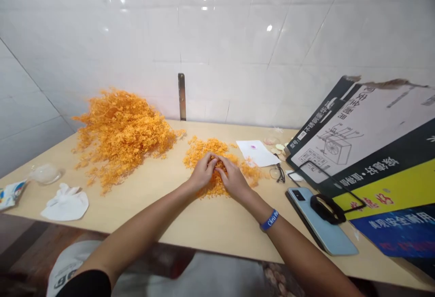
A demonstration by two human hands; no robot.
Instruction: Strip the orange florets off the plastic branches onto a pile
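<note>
Two heaps of orange dried flowers lie on the pale wooden table. Over the smaller heap of orange dried flowers, my left hand and my right hand meet with their fingertips close together. The fingers of both hands are bent and pinch into the fine sprigs; exactly which sprig each one grips is hidden. A blue wristband circles my right wrist. Further left sits the larger bunch of orange dried flowers, apart from both hands.
Right of the heap are a white paper, eyeglasses, a light-blue phone with a black ring-shaped item, and a large printed cardboard box. Crumpled tissue, a clear dish and a packet lie left.
</note>
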